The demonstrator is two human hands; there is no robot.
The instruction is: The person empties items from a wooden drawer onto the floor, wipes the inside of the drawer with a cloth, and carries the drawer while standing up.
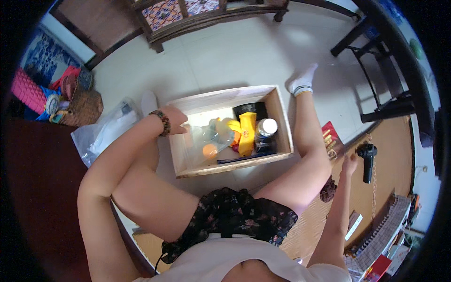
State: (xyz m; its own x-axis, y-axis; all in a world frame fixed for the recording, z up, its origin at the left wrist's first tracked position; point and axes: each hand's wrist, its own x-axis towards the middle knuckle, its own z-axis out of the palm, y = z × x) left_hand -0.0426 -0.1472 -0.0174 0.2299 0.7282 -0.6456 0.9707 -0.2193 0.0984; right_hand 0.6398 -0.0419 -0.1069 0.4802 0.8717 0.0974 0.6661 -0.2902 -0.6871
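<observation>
My left hand (173, 120), with a beaded bracelet at its wrist, reaches over the left wall of a wooden box (286, 121) on the floor. Its fingertips are at a clear plastic item (195, 141) inside; whether they grip it is unclear. The box also holds an orange ball (210, 151), a yellow packet (247, 132), a white-capped jar (267, 127), a black pouch (251, 110) and a dark blue flat item (246, 158). My right hand (349, 165) is out to the right over a tan mat, beside a black handheld device (368, 162); its fingers are indistinct.
A clear plastic bag (112, 128) with white contents lies left of the box, near a woven basket (82, 107) of mixed things. My legs flank the box. A red packet (330, 135) lies at right. A wooden cabinet (211, 17) stands ahead, a dark stool (370, 81) at upper right.
</observation>
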